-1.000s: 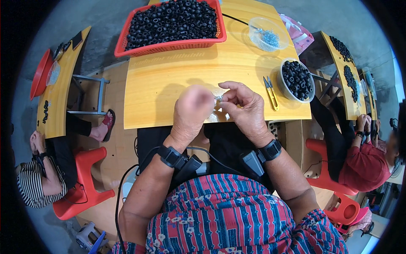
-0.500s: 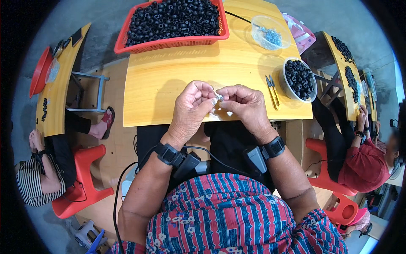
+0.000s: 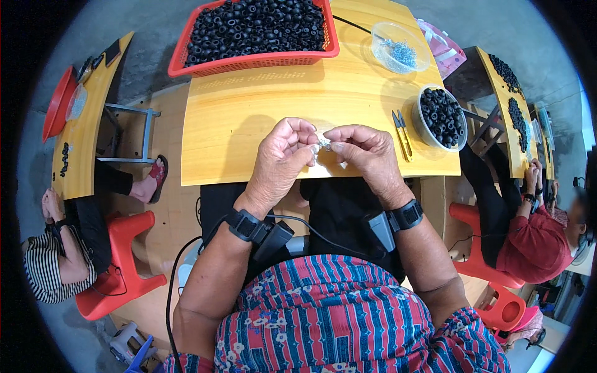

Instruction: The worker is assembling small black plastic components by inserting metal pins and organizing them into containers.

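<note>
Just over the table's near edge, my left hand (image 3: 286, 154) pinches a tangle of small shiny metal pieces (image 3: 324, 143) between thumb and fingers. Their exact kind is too small to tell. My right hand (image 3: 367, 155) is close beside it, thumb and index finger closed at the right side of the tangle; whatever is between those fingertips is hidden. Right of my hands lie yellow-handled thread snips (image 3: 403, 137). Next to them stands a clear round tub (image 3: 461, 140) of hollow black rubbery parts (image 3: 440, 115).
A red plastic basket (image 3: 261, 60) heaped with black parts stands at the table's far side. Back right is a clear bowl (image 3: 380, 59) of silvery pieces. Co-workers sit at tables on the left (image 3: 81, 149) and right (image 3: 500, 87). A black cable (image 3: 171, 298) runs beside my left arm.
My right fingertips have shifted slightly right, opening a small gap to the left hand. More of the shiny pieces shows between the hands. The left hand has barely moved.
</note>
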Demonstrator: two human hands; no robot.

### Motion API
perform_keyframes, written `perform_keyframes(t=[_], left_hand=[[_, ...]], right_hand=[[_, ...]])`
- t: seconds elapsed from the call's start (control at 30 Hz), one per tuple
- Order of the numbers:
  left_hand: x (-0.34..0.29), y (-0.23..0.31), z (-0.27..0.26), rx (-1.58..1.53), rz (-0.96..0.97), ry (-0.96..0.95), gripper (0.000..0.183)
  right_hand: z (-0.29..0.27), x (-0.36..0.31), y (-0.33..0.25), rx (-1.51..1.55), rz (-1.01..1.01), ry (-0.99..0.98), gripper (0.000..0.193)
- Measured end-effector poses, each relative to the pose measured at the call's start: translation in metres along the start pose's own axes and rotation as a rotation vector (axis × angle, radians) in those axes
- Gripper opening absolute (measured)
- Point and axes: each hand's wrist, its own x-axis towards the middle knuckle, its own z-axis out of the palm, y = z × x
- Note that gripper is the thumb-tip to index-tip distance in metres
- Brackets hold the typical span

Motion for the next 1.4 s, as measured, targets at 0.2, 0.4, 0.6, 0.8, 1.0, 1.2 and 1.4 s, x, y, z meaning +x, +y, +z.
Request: perform_keyframes(t=[0.2,0.4,0.6,0.8,1.0,1.2,1.4], left_hand=[[0.0,0.001,0.001,0.006,0.003,0.003,0.022],[0.0,0.0,0.001,0.012,0.002,0.014,0.021],[0.0,-0.002,0.001,0.015,0.002,-0.001,0.022],[-0.001,0.0,0.003,0.017,0.014,0.027,0.021],[-0.001,-0.001,0.005,0.02,0.013,0.036,0.021],[-0.004,-0.002,0.003,0.056,0.038,0.047,0.021],[-0.01,-0.001,0.008,0.002,0.103,0.063,0.027]], right_hand=[[0.003,-0.001,-0.002,-0.137,-0.077,0.031,0.013],[0.005,-0.002,-0.005,-0.364,-0.265,0.07,0.012],[0.007,-0.001,-0.004,-0.483,-0.33,0.1,0.011],[0.011,-0.002,0.001,-0.233,-0.176,0.097,0.014],[0.014,-0.003,0.004,-0.22,-0.175,0.095,0.018],[0.019,-0.003,-0.002,-0.059,-0.044,0.064,0.011],[0.006,-0.003,-0.008,-0.075,-0.084,0.091,0.004]])
